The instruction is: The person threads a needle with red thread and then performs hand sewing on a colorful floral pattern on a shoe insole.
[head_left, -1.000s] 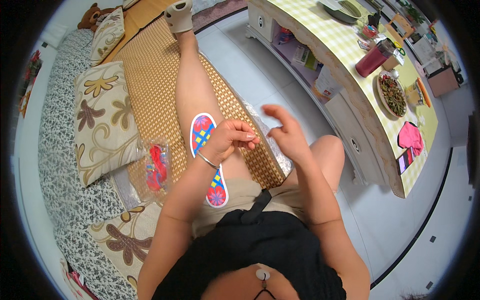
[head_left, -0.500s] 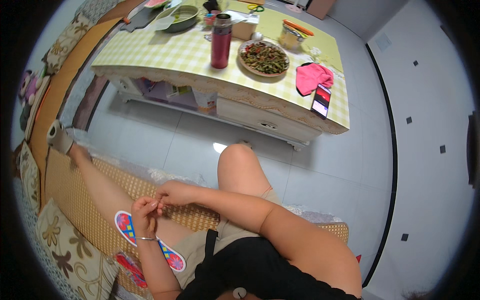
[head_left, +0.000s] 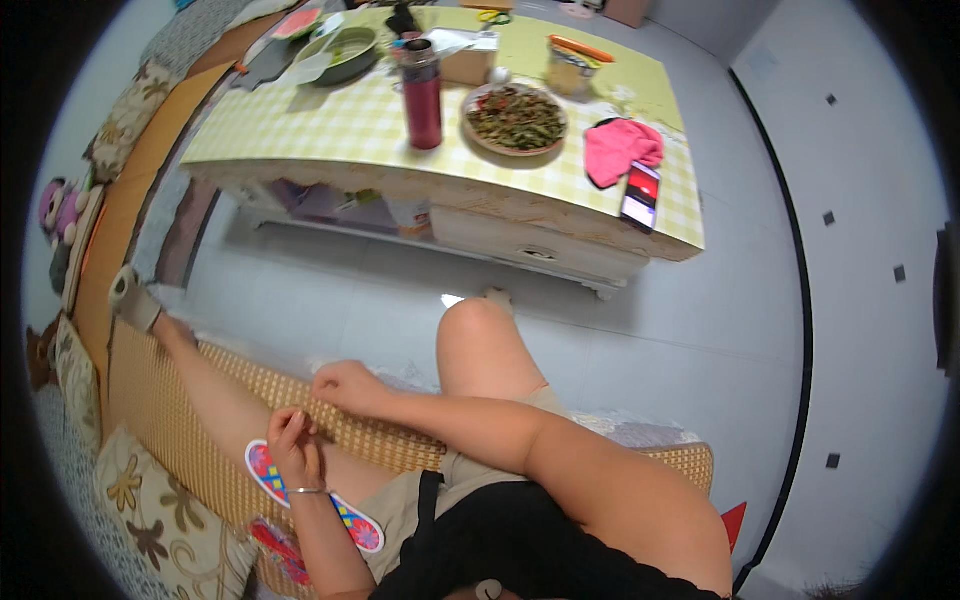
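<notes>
On the person's left thigh lies a colourful embroidered insole (head_left: 310,490); the left hand (head_left: 292,440) rests over it, fingertips pinched, touching the curled right hand (head_left: 345,385); beyond, the table (head_left: 300,130) carries a plate of greens (head_left: 516,115), a green bowl (head_left: 348,50) and a red flask (head_left: 422,95).

Head view, steeply down, perhaps tilted
</notes>
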Tool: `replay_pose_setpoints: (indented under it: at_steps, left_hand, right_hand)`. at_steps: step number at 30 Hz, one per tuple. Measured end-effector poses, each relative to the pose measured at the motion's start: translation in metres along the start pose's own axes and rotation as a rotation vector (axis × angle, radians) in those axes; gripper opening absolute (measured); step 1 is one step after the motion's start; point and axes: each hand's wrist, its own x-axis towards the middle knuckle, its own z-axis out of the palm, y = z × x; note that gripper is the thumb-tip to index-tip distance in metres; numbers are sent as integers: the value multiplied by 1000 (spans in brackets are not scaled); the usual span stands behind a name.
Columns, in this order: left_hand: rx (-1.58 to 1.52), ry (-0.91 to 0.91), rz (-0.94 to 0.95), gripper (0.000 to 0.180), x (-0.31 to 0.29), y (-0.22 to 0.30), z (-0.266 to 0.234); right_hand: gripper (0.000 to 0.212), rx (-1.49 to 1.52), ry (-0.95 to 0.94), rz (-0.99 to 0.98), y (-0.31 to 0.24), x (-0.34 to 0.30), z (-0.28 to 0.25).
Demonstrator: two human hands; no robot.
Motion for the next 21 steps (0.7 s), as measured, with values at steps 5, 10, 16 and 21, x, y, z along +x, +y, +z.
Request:
replay_pose_setpoints:
  at_steps: [5, 10, 16, 21]
  left_hand:
    - [30, 86, -65, 16, -1, 3, 9]
    - [-20, -63, 86, 21, 5, 5, 14]
    - [378, 58, 225, 15, 2, 6, 14]
    - [317, 23, 221, 14, 2, 10, 16]
  right_hand:
    - [11, 149, -31, 205, -20, -3, -5]
    - [10, 458, -105, 383, -20, -2, -7]
    - [7, 454, -149, 380, -24, 0, -2]
    - [6, 413, -122, 349, -25, -1, -2]
